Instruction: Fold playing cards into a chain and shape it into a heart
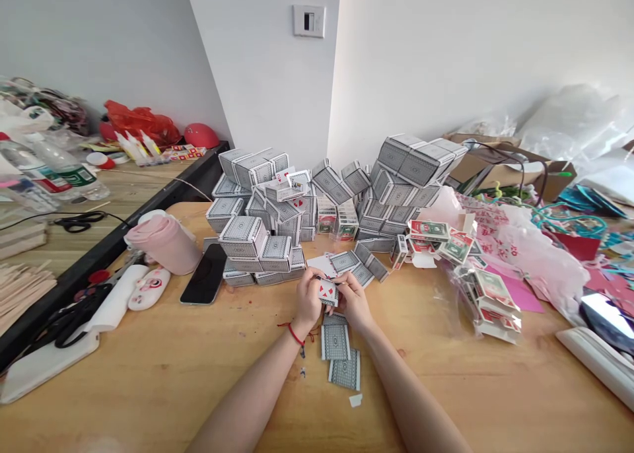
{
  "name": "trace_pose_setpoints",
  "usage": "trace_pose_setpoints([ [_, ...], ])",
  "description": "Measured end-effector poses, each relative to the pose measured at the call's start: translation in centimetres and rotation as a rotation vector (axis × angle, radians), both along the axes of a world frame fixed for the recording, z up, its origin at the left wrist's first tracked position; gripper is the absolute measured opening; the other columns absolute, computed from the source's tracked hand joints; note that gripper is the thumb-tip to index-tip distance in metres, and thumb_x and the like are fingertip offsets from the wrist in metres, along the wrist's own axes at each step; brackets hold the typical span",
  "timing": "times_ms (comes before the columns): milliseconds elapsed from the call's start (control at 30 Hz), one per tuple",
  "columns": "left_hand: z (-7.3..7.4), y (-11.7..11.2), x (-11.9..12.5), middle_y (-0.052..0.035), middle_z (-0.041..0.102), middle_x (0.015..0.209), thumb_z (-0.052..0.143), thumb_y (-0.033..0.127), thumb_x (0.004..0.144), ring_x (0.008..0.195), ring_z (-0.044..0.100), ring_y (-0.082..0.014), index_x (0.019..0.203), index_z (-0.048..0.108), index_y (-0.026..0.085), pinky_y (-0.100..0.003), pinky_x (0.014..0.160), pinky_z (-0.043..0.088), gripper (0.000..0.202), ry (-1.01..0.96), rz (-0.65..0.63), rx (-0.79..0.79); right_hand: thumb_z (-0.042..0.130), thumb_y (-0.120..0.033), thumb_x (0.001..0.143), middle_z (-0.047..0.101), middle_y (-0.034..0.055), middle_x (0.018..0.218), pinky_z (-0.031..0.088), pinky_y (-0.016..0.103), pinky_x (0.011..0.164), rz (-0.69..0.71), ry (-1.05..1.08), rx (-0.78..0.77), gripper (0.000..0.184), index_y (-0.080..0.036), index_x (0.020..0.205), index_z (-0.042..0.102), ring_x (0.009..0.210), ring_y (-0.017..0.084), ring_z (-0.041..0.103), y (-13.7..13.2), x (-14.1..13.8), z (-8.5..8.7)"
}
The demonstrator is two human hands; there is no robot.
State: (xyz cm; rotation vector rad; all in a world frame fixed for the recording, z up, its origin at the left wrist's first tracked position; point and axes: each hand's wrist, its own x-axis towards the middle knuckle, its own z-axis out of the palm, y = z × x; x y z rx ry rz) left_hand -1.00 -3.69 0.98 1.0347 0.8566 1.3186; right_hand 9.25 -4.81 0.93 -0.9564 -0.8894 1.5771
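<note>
Between both hands is a playing card (327, 292) with red hearts on its face. My left hand (309, 301) grips its left side, and my right hand (352, 301) pinches its right side. A red string bracelet circles my left wrist. Below the hands, patterned playing cards (335, 342) lie on the table, overlapping, with a small white scrap (355, 400) beside them. Just beyond the hands are more grey-backed cards (345, 261). Behind those rise stacks of blocks (242, 236) folded from cards, with another pile of card blocks (411, 169) at the right.
Opened red and green card boxes (495, 294) lie at right, near crumpled pink plastic bags (535, 248). To the left are a black phone (203, 275), a pink roll (161, 242) and black-handled scissors (74, 314). A cardboard box (495, 162) stands at the back right.
</note>
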Motion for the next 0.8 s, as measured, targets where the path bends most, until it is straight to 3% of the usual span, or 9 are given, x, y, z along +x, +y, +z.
trace_pose_setpoints([
  [167,-0.3,0.4,-0.4,0.0070,0.043,0.052,0.047,0.034,0.077,0.036,0.039,-0.0050,0.077,0.043,0.018,-0.016,0.034,0.031,0.017,0.170,0.069,0.028,0.052,-0.039,0.069,0.060,-0.0035,0.062,0.043,0.027,0.041,0.078,0.051,-0.046,0.022,-0.025,0.082,0.042,0.044,0.014,0.055,0.0,0.6,0.1],
  [333,-0.2,0.4,-0.8,-0.0010,0.054,0.071,0.049,0.027,0.078,0.065,0.052,-0.0115,0.079,0.051,0.017,-0.022,0.059,0.042,0.011,0.424,0.137,0.241,0.058,-0.048,0.070,0.051,-0.0053,0.057,0.044,0.023,0.045,-0.086,0.005,-0.036,0.030,-0.021,0.072,0.045,0.046,0.010,0.050,0.6,0.9,-0.6],
  [433,0.0,0.1,-1.0,-0.0042,0.058,0.085,0.045,0.025,0.080,0.077,0.055,-0.0143,0.093,0.051,0.018,-0.026,0.070,0.043,0.016,0.431,0.129,0.302,0.061,-0.049,0.068,0.051,-0.0044,0.059,0.046,0.025,0.048,0.043,-0.027,-0.046,0.033,-0.020,0.074,0.047,0.049,0.011,0.050,0.8,1.2,-0.9],
  [500,0.1,0.1,-1.1,-0.0047,0.058,0.087,0.043,0.025,0.081,0.076,0.055,-0.0144,0.100,0.049,0.018,-0.027,0.070,0.043,0.021,0.427,0.110,0.292,0.062,-0.050,0.066,0.051,-0.0041,0.059,0.046,0.025,0.048,0.092,-0.066,-0.028,0.035,-0.020,0.072,0.047,0.049,0.011,0.049,0.9,1.5,-0.9],
  [600,0.0,0.4,-1.0,-0.0043,0.059,0.085,0.045,0.025,0.080,0.075,0.055,-0.0144,0.100,0.050,0.018,-0.026,0.069,0.042,0.022,0.450,0.107,0.248,0.064,-0.050,0.064,0.051,-0.0040,0.057,0.045,0.025,0.048,0.039,-0.135,0.055,0.035,-0.020,0.068,0.047,0.048,0.010,0.048,1.0,1.8,-1.0],
  [800,-0.4,1.2,-0.7,-0.0030,0.058,0.076,0.051,0.031,0.076,0.073,0.053,-0.0150,0.076,0.055,0.017,-0.025,0.066,0.041,0.014,0.529,0.083,0.217,0.061,-0.046,0.069,0.053,-0.0017,0.060,0.045,0.025,0.054,-0.137,-0.277,0.211,0.028,-0.020,0.069,0.052,0.054,0.012,0.050,1.0,1.6,-0.8],
])
